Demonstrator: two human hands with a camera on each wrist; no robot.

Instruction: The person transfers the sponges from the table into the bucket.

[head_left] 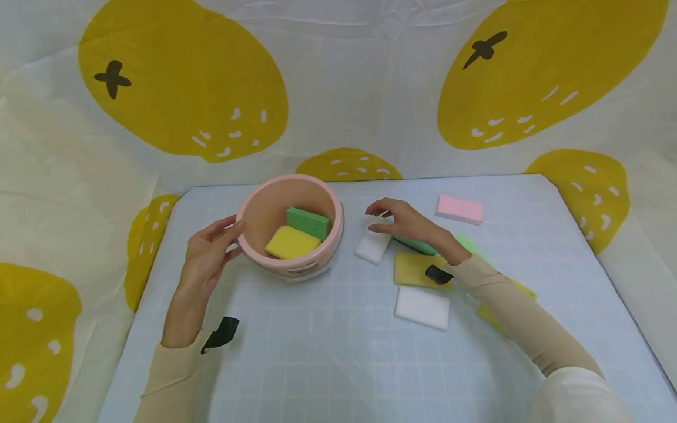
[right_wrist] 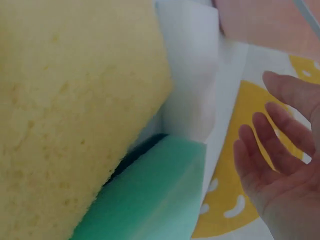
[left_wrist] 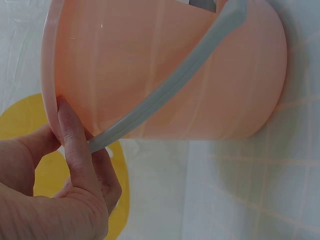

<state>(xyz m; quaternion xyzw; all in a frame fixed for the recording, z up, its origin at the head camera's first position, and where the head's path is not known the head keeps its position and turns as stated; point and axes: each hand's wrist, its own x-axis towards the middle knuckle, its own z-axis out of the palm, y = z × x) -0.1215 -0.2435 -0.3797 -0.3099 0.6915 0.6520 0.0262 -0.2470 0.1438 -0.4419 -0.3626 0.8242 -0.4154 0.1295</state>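
Note:
My left hand point(head_left: 211, 247) grips the rim of a pink bucket point(head_left: 259, 220), thumb on the inside. The left wrist view shows its fingers outside, beside the end of the grey handle point(left_wrist: 165, 95). In the bucket lie a green sponge point(head_left: 308, 223) and a yellow sponge point(head_left: 292, 242). My right hand point(head_left: 399, 220) hovers above a white sponge point(head_left: 372, 247), fingers loosely bent and nothing held. Partly under that hand is a teal sponge point(head_left: 420, 245), also close in the right wrist view, with a yellow sponge point(head_left: 411, 270) overlapping in front of it.
Another white sponge point(head_left: 422, 307) lies nearer me. A pink sponge point(head_left: 459, 210) sits at the back right. My right forearm partly covers a light green sponge point(head_left: 469, 244) and more yellow pieces point(head_left: 491, 318). A lemon-print sheet point(head_left: 359, 106) hangs behind the table.

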